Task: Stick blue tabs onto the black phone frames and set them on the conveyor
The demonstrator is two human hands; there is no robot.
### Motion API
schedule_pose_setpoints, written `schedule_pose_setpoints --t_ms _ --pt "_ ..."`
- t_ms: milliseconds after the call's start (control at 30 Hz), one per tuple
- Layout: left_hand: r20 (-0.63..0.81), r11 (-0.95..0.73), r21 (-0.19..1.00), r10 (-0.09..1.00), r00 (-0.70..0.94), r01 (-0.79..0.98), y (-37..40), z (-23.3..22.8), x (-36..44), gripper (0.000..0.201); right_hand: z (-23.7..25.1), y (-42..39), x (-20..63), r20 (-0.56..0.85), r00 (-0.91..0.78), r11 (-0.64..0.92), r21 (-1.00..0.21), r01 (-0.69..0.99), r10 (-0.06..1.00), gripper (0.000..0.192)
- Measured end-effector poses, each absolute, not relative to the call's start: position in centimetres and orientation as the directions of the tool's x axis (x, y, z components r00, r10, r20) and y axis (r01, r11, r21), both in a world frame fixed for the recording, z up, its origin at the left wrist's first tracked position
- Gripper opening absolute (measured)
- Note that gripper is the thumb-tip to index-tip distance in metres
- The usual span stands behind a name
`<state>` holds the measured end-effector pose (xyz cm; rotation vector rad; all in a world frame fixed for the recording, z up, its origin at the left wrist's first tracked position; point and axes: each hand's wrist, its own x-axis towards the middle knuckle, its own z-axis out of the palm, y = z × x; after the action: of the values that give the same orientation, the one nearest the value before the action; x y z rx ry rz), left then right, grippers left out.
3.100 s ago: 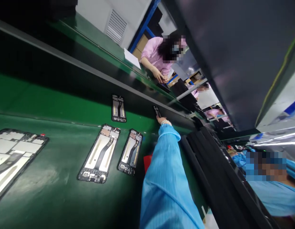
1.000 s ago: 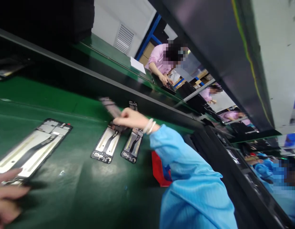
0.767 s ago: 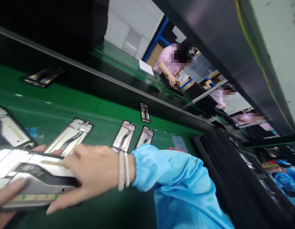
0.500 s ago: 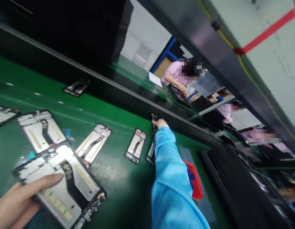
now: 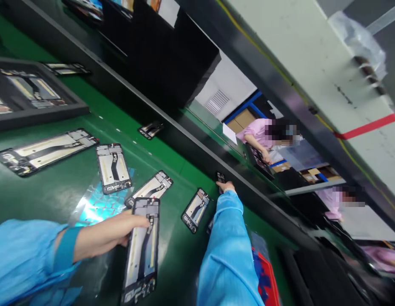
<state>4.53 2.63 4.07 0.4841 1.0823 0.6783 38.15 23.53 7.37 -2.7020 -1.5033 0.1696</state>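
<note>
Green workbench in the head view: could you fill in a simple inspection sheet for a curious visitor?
Surface: smooth green bench, with a brighter green strip beyond.
Work pieces: several rectangular, black-framed phone assemblies with silvery backs; more in a thick black tray.
Clutter: crinkled, shiny bluish plastic sheet; red open bin with blue contents, partly hidden.
Hands: left hand holds one phone assembly; right hand is at a dark one, grip unclear.
Cables: thin yellow line along the dark grey overhead beam, possibly a wire.
Surroundings: pink-sleeved co-worker across from the bench.
</note>
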Motion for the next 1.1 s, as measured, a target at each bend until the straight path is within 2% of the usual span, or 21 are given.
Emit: schedule_pose_setpoints --t_ms 67,100,200,333,400,467,567,733,867,933,967,1033,1100 --pt "-0.613 0.722 0.657 0.679 0.404 -0.217 4.0 4.5 5.7 0.014 8.0 23.6 37.7 -0.088 0.543 -0.55 -0.103 0.829 0.835 0.034" --pt "-0.6 0.713 0.661 0.69 0.405 -0.235 4.7 4.6 6.2 0.014 8.3 23.6 37.2 -0.085 0.541 -0.547 -0.119 0.828 0.837 0.035" --pt "-0.572 0.661 0.692 0.747 0.338 -0.291 6.8 4.2 6.5 0.015 9.8 22.8 34.9 -0.068 0.47 -0.473 -0.197 0.859 0.88 0.048" --pt "-0.541 0.6 0.727 0.8 0.26 -0.333 8.4 3.2 5.2 0.022 10.9 18.3 29.9 -0.107 0.263 -0.283 -0.296 0.912 0.959 0.069" --pt "-0.52 0.572 0.741 0.82 0.237 -0.353 8.7 2.9 4.4 0.025 10.6 15.1 26.8 -0.126 0.16 -0.189 -0.268 0.945 0.979 0.072" --pt "-0.505 0.557 0.746 0.83 0.236 -0.364 8.6 2.9 3.4 0.025 9.6 12.5 23.8 -0.145 0.087 -0.113 -0.182 0.977 0.986 0.073" --pt "-0.498 0.555 0.753 0.832 0.243 -0.355 8.1 3.8 1.5 0.017 7.5 10.5 20.1 -0.16 0.067 -0.081 -0.081 0.993 0.985 0.068" --pt "-0.518 0.548 0.768 0.836 0.182 -0.331 7.0 6.1 -1.8 0.012 4.7 11.5 16.6 -0.161 0.121 -0.136 -0.085 0.987 0.979 0.065" --pt "-0.55 0.596 0.769 0.802 0.234 -0.233 5.4 5.6 -2.9 0.015 5.2 10.0 16.3 -0.117 0.146 -0.158 -0.106 0.982 0.982 0.07" --pt "-0.544 0.603 0.771 0.791 0.279 -0.207 4.3 4.7 -2.7 0.021 5.9 7.1 16.7 -0.062 0.093 -0.105 -0.232 0.967 0.994 0.067" --pt "-0.535 0.6 0.773 0.791 0.298 -0.205 3.7 4.2 -2.4 0.024 6.1 5.2 17.0 -0.08 0.031 -0.057 -0.356 0.933 0.996 0.062" --pt "-0.513 0.59 0.784 0.79 0.335 -0.193 2.5 3.4 -1.7 0.029 6.0 1.0 17.3 -0.175 -0.128 -0.02 -0.661 0.75 0.976 0.05" --pt "-0.488 0.575 0.809 0.769 0.413 -0.116 1.6 3.1 -1.1 0.032 5.1 -2.7 17.5 -0.252 -0.19 -0.127 -0.857 0.499 0.949 0.046"
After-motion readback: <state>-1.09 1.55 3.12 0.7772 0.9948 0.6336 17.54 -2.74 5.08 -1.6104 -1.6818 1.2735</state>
